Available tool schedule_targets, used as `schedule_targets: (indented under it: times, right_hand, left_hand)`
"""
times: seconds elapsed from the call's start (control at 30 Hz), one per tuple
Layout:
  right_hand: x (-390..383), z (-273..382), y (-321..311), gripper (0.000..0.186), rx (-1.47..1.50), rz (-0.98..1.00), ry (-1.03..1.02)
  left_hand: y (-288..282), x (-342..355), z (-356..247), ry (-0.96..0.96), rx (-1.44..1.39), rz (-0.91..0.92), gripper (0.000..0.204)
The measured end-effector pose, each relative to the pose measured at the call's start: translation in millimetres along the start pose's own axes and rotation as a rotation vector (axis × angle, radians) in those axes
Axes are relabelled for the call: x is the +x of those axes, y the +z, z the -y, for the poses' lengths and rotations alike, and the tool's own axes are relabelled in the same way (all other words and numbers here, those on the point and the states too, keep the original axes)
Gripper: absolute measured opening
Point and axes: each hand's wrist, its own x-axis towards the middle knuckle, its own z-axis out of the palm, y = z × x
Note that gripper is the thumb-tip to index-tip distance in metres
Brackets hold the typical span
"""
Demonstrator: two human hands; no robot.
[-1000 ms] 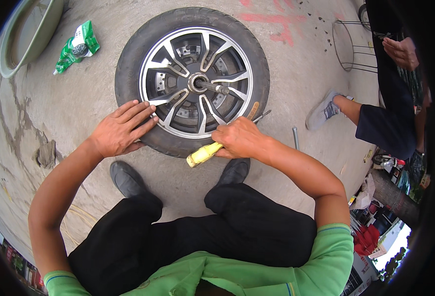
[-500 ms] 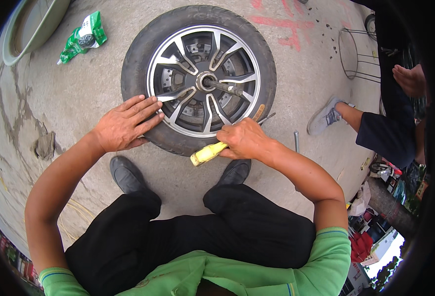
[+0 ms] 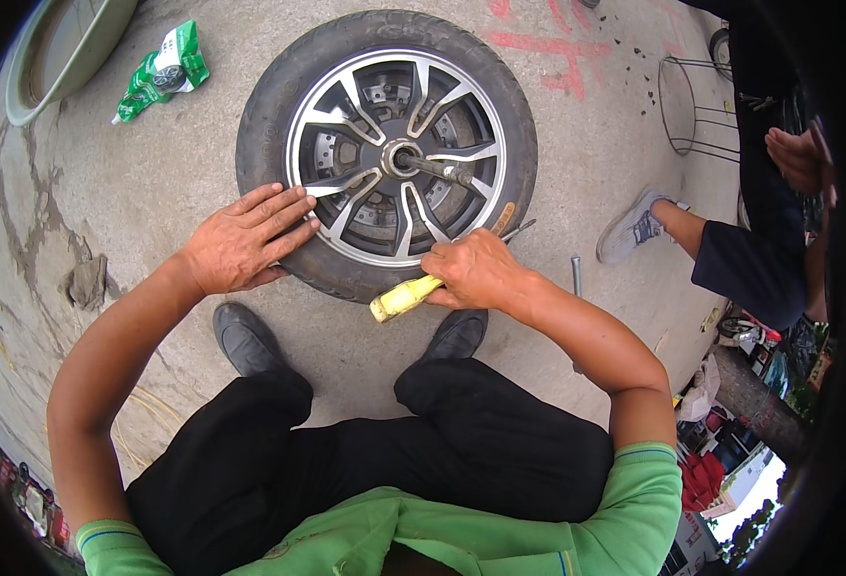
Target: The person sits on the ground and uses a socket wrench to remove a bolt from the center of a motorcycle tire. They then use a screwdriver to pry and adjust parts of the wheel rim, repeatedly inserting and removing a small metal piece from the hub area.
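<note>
A wheel with a black tyre and a silver-and-black spoked rim lies flat on the concrete in front of my feet. From its hub an axle sticks out, tilted to the right. My left hand rests palm down on the tyre's near left side, fingers stretched out to the rim's edge. At the near right side of the tyre, my right hand is wrapped round a screwdriver. Its yellow handle points toward me and its metal shaft shows beyond the fist. The fist hides the middle of the tool.
A green-and-white pouch and a pale basin are at the upper left. A metal rod is on the ground to the right. Farther right are another person's shoe, a wire stand and that person's hand. A rag lies left.
Both my hands, the screwdriver and the wheel keep their places. At the right edge, the other person's hand has shifted slightly.
</note>
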Motion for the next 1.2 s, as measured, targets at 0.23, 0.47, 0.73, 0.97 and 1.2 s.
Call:
schedule_targets:
  times: [0.23, 0.47, 0.73, 0.97, 1.2]
  right_hand:
    - [-0.6, -1.0, 1.1, 0.035, 0.006, -0.018, -0.012]
    - [1.0, 0.3, -1.9, 0.035, 0.001, -0.009, -0.014]
    - [0.6, -0.8, -0.4, 0.036, 0.009, -0.006, -0.009]
    - [0.4, -2.4, 1.8, 0.037, 0.014, -0.022, -0.015]
    - [0.3, -1.8, 0.3, 0.037, 0.015, -0.024, -0.019]
  left_hand:
    - [-1.0, 0.3, -0.3, 0.005, -0.001, -0.015, 0.091]
    - [-0.2, -0.6, 0.9, 0.017, -0.006, -0.035, 0.091]
    - [0.7, 0.5, 1.6, 0.016, -0.021, -0.024, 0.09]
    - [1.3, -0.2, 1.4, 0.013, -0.023, -0.04, 0.09]
    - [0.7, 0.0, 1.3, 0.012, -0.02, -0.035, 0.092]
